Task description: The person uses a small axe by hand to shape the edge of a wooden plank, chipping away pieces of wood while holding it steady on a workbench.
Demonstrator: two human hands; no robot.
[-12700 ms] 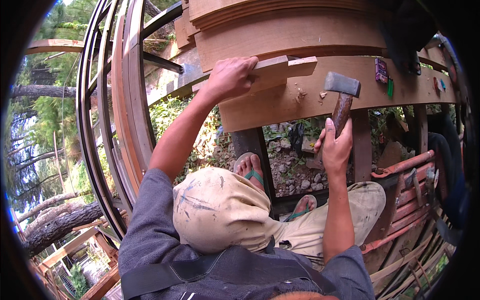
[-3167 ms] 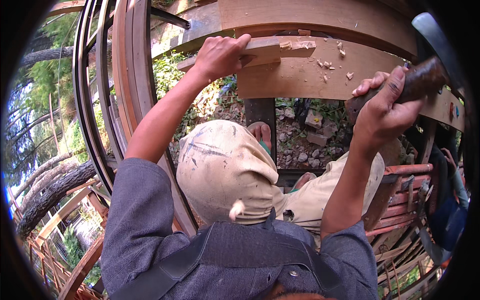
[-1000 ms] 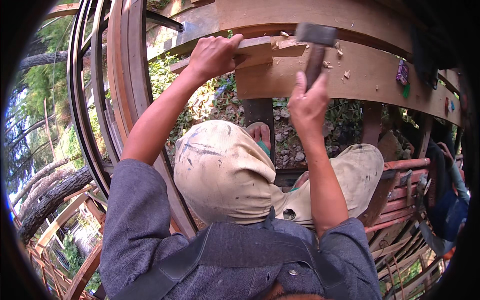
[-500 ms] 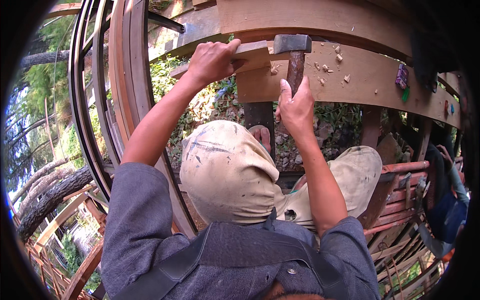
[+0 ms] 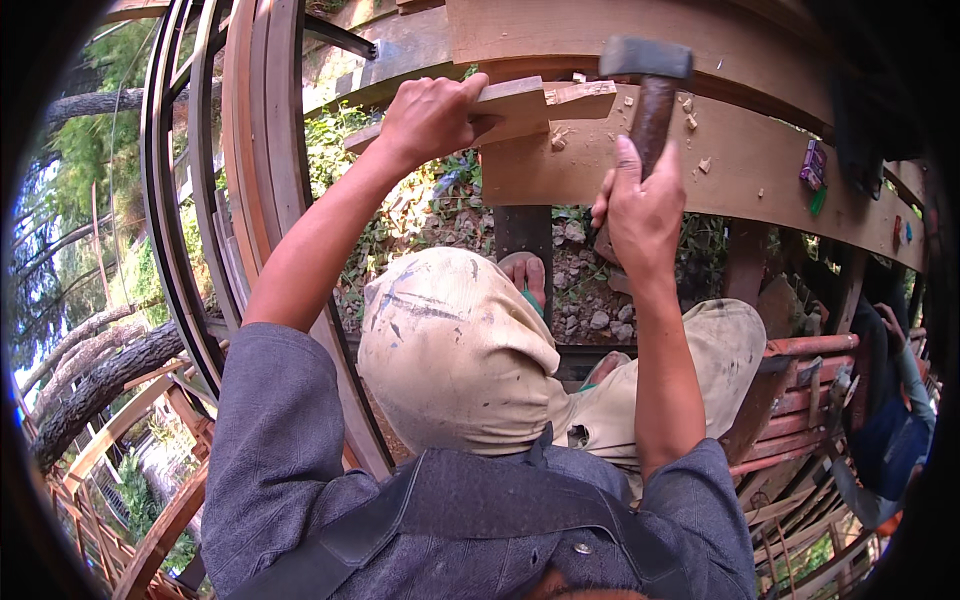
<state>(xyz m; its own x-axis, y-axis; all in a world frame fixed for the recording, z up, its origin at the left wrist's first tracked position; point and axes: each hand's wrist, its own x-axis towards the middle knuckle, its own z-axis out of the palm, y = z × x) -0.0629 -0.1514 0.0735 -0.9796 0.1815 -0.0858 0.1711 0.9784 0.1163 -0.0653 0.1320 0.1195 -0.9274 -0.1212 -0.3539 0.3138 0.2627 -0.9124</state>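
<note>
At twelve o'clock, head view, board: work piece [image 5: 515, 112] lay over the near edge of a wide plank [image 5: 610, 178]; its right end, stepped and pale where cut, pointed toward one o'clock.
Left hand: between eleven and twelve [image 5: 425, 120]; fingers curled over the board, narrow grip, holding it.
Right hand: at two o'clock [image 5: 645, 210]; fingers wrapped about the handle of a hatchet [image 5: 655, 98], thumb lying along it.
Hatchet head: at one o'clock, slightly blurred, to the right of the board end; a gap showed between the two.
Just changed: half a second earlier the head covered the stepped end; by this frame it had shifted right and bared that end.
Meaning for the work (judged): no cutting at this instant; the pale face could be inspected. Depth of cut: could not tell.
Chips: loose bits [image 5: 705, 164] between one and two, on the plank; one curl [image 5: 558, 139] just below the cut end.
Surroundings: purple pack [image 5: 812, 163] and green lighter [image 5: 818, 201] at two; another person's arm [image 5: 912, 365] at three.
</note>
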